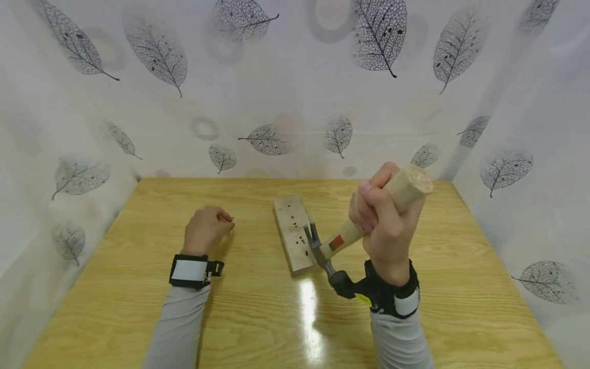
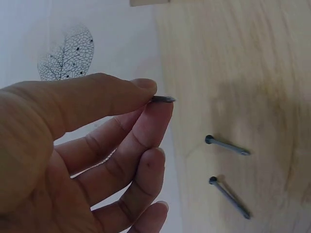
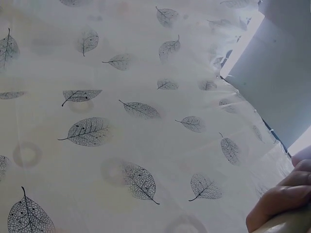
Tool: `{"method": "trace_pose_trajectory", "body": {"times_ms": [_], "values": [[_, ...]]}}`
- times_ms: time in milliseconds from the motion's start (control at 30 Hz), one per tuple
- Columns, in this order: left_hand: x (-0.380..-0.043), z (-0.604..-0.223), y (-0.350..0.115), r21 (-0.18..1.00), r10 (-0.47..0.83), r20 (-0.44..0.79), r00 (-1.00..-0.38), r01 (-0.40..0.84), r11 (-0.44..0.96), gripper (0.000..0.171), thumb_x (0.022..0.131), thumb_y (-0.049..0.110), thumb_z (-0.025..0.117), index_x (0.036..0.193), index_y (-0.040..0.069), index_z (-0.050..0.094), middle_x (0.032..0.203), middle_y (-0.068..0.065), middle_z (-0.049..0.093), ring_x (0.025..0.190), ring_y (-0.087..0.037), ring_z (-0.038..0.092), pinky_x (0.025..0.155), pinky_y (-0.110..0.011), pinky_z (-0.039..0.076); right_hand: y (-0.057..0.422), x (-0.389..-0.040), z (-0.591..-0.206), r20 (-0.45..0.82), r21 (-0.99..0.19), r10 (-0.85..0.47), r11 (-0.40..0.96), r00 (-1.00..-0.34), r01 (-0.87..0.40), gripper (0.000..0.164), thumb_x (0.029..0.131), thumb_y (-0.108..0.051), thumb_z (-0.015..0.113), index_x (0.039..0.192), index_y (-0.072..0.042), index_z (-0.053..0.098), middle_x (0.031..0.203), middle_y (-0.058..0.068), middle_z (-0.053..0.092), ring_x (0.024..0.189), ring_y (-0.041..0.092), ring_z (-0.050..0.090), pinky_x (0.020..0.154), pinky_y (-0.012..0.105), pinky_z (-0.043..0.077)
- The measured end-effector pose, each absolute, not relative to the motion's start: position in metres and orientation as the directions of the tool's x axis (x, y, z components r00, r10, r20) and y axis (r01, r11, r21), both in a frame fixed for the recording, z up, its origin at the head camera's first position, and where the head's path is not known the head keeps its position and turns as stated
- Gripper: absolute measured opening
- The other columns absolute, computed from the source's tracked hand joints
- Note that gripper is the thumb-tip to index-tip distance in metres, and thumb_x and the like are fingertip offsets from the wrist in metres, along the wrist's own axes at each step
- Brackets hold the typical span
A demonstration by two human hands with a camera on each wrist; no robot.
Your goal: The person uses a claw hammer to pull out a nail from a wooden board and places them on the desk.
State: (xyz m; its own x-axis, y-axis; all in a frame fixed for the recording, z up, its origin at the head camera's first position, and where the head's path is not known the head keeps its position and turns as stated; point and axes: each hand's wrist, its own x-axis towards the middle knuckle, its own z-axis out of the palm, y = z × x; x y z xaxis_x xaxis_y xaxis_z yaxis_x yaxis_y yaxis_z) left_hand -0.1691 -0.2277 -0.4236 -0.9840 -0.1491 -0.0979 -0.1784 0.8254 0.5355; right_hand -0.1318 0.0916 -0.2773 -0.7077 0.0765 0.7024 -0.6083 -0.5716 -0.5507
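My left hand (image 1: pixel 205 230) is over the left part of the table, pinching a small nail (image 2: pixel 163 99) between thumb and fingertip. Two more nails, one nail (image 2: pixel 227 145) above another nail (image 2: pixel 230 198) in the left wrist view, lie on the wooden surface. With curled fingers my right hand (image 1: pixel 384 225) grips a claw hammer (image 1: pixel 343 238) by its pale wooden handle, the head pointing down. That head overlaps the right edge of a wooden block (image 1: pixel 287 233) with several dark spots; whether they touch I cannot tell. The right wrist view catches only part of the right hand (image 3: pixel 279 201).
Under everything is a light wooden table (image 1: pixel 253 318), glossy near its front. A pale curtain (image 1: pixel 295 92) printed with dark leaves stands behind it and along both sides. Both wrists wear black straps, such as the left strap (image 1: pixel 190 270).
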Motion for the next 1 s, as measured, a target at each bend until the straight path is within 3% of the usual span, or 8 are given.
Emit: {"method": "trace_pose_trajectory", "body": {"times_ms": [167,333,767,1000], "values": [[-0.171,-0.432,-0.226,0.493,-0.206,-0.146,-0.968,-0.251,0.833,0.02,0.092,0.025,0.073,0.1,0.007,0.078,0.101,-0.014,0.076,0.084,-0.028,0.069,0.062,-0.037,0.052,0.093,-0.132,-0.277,0.704,-0.564,0.068,-0.551,-0.707,-0.615,0.025,0.083,0.014,0.044,0.066,-0.003,0.039,0.041,-0.001,0.027,0.03,0.008,0.022,0.027,0.021,0.02],[-0.171,-0.438,-0.224,0.442,-0.232,-0.184,-0.955,-0.291,0.848,0.017,0.091,0.024,0.074,0.096,0.009,0.08,0.096,-0.011,0.077,0.079,-0.026,0.068,0.06,-0.035,0.05,0.093,-0.132,-0.278,0.7,-0.577,0.065,-0.537,-0.711,-0.616,0.025,0.084,0.013,0.045,0.066,-0.003,0.038,0.041,-0.001,0.027,0.03,0.009,0.022,0.027,0.022,0.02],[-0.17,-0.441,-0.223,0.392,-0.238,-0.151,-0.959,-0.279,0.876,0.016,0.087,0.025,0.077,0.089,0.01,0.08,0.09,-0.009,0.077,0.077,-0.026,0.068,0.066,-0.043,0.051,0.093,-0.132,-0.277,0.694,-0.59,0.058,-0.527,-0.718,-0.612,0.026,0.085,0.012,0.046,0.065,-0.003,0.038,0.041,-0.002,0.026,0.03,0.009,0.022,0.027,0.022,0.019],[-0.171,-0.433,-0.224,0.39,-0.219,-0.056,-0.974,-0.223,0.893,0.021,0.094,0.023,0.069,0.095,0.004,0.078,0.093,-0.014,0.076,0.075,-0.029,0.069,0.059,-0.041,0.053,0.095,-0.133,-0.277,0.689,-0.589,0.068,-0.527,-0.722,-0.612,0.026,0.086,0.011,0.046,0.066,-0.004,0.038,0.042,-0.001,0.026,0.03,0.009,0.021,0.027,0.023,0.019]]}}
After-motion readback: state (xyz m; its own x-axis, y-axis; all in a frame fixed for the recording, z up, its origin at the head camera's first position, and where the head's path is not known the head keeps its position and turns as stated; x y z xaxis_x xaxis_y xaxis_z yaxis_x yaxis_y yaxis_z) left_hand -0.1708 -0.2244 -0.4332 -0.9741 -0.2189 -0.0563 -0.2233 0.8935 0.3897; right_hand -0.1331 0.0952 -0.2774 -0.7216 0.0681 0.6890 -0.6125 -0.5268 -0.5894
